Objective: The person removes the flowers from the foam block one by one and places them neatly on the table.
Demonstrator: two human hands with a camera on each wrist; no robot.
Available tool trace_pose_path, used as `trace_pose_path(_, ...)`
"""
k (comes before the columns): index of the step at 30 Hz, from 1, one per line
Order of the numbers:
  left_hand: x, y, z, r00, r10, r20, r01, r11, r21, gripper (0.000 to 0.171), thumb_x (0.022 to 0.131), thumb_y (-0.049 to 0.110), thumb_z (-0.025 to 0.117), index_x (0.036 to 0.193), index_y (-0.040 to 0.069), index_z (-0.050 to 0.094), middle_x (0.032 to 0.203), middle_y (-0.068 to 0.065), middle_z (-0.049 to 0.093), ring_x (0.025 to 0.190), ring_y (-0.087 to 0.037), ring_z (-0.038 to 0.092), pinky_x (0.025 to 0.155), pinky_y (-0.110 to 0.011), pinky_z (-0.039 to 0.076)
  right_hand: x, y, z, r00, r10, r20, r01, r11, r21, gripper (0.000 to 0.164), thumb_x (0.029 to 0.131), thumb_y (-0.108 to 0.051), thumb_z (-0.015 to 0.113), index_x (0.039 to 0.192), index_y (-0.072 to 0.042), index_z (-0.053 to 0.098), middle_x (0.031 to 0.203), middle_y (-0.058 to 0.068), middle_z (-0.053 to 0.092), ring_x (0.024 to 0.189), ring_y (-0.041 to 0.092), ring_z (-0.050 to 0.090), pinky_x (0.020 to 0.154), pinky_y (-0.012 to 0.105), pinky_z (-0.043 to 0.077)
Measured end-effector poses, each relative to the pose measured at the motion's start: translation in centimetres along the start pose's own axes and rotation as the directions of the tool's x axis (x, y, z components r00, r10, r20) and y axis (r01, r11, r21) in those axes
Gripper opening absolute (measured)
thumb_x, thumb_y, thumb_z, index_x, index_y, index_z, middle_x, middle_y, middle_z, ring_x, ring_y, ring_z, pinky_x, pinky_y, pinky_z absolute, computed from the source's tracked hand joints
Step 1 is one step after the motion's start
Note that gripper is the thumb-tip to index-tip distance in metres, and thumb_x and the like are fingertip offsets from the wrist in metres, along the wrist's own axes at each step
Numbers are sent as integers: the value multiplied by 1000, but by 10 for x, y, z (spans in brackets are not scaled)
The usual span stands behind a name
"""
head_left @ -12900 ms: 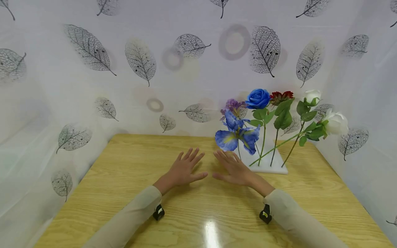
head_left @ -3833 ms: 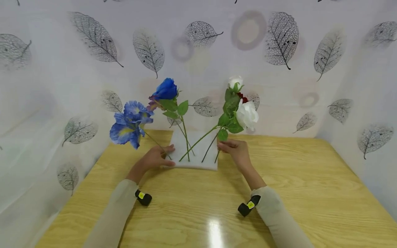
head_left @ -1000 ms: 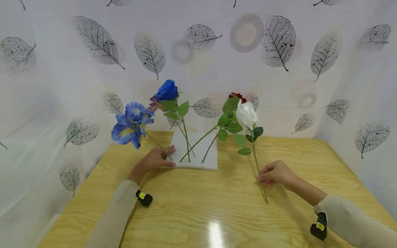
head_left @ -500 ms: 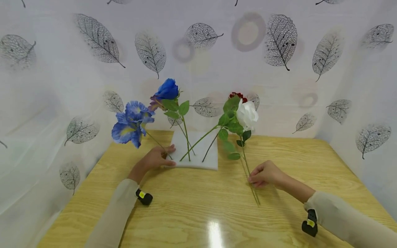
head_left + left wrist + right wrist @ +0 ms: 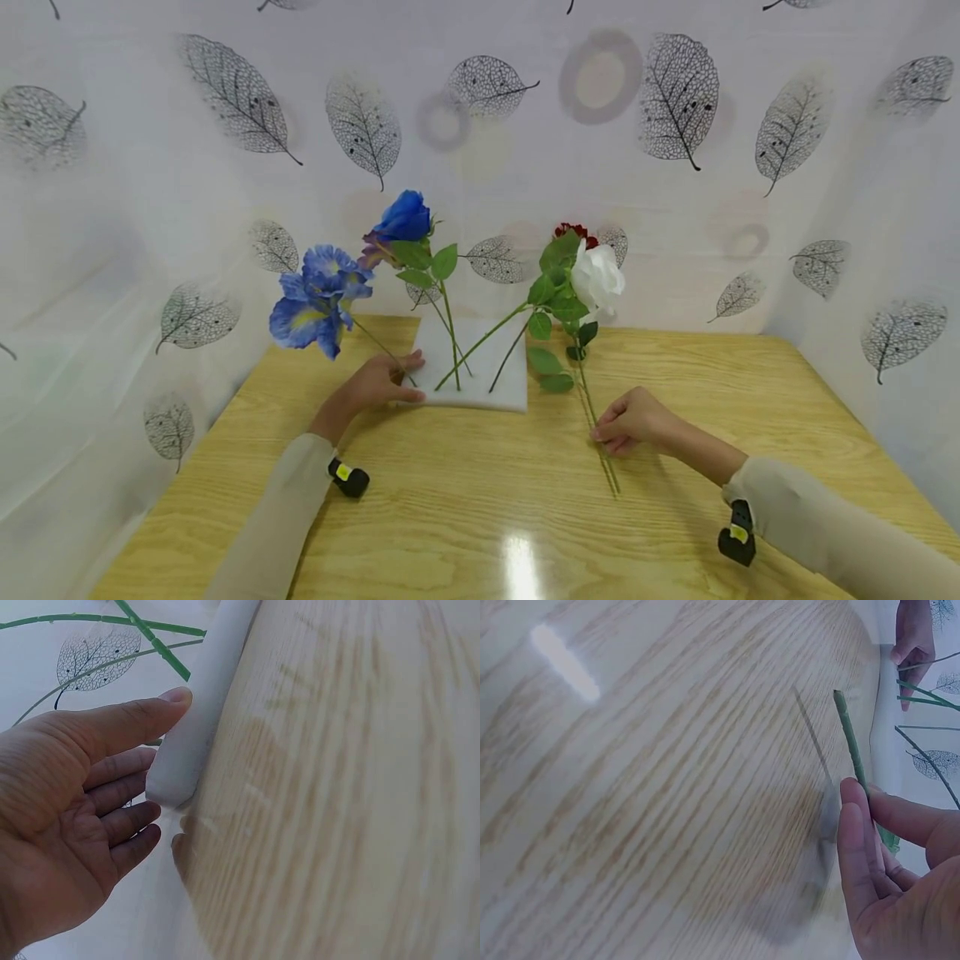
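Observation:
My left hand holds the left end of a white foam board; in the left wrist view the thumb lies along the front edge and the fingers sit at the side. Standing in the board are a blue iris, a blue rose, a purple flower, a leaning white rose and a dark red flower. Right of the board, my right hand pinches the stem of another white rose between thumb and fingertips. The board's white rose hides its bloom. Its cut end points toward me.
The wood-grain table runs toward me and to both sides. A pale curtain printed with leaves hangs behind and at both sides. Black wrist cameras sit at both cuffs.
Both hands first lay on the table. The board has since shifted left, and the right hand has pulled one white rose out, carried it right, then drifted slightly left. The left hand stays.

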State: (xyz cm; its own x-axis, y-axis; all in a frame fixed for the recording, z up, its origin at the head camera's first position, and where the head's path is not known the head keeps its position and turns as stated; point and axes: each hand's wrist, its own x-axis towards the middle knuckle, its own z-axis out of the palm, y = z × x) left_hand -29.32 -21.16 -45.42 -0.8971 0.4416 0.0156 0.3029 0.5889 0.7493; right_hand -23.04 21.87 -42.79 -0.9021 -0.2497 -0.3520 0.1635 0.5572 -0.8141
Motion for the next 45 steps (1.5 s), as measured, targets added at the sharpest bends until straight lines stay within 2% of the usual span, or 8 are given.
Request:
trace_pose_path(12, 0, 0, 1, 1000, -16, 11, 17, 1000, -22, 73, 74, 30, 79, 134, 2, 48, 147, -10, 35, 140, -26, 28, 109, -41, 32, 4, 0, 0, 1000, 16, 10, -16, 1000, 3, 18, 77, -8, 75, 85, 8, 69, 66, 10, 69, 56, 17, 67, 58, 36, 57)
trace_pose_path(26, 1, -2, 1, 1000, -9, 0, 9, 1000, -2, 74, 73, 32, 80, 133, 2, 49, 146, -9, 37, 139, -26, 29, 110, -42, 30, 6, -3, 3, 1000, 14, 28, -14, 1000, 3, 23, 76, -12, 77, 83, 8, 68, 62, 10, 68, 55, 18, 67, 57, 36, 57)
trace_pose_path(32, 1, -3, 0, 1000, -18, 14, 18, 1000, -25, 75, 73, 32, 79, 134, 3, 48, 147, -9, 36, 140, -26, 28, 110, -43, 30, 8, -1, 3, 998, 23, 59, -23, 1000, -7, 23, 78, -15, 76, 85, 6, 70, 64, 11, 69, 56, 18, 68, 57, 35, 57)
trace_pose_path(45, 1, -6, 1, 1000, -24, 12, 24, 1000, -18, 76, 73, 34, 79, 135, 5, 47, 147, -8, 36, 140, -26, 28, 110, -45, 30, 9, -3, 5, 994, 22, 111, -23, 1000, 6, 24, 80, -17, 74, 89, 5, 71, 66, 12, 70, 58, 18, 68, 58, 34, 57)
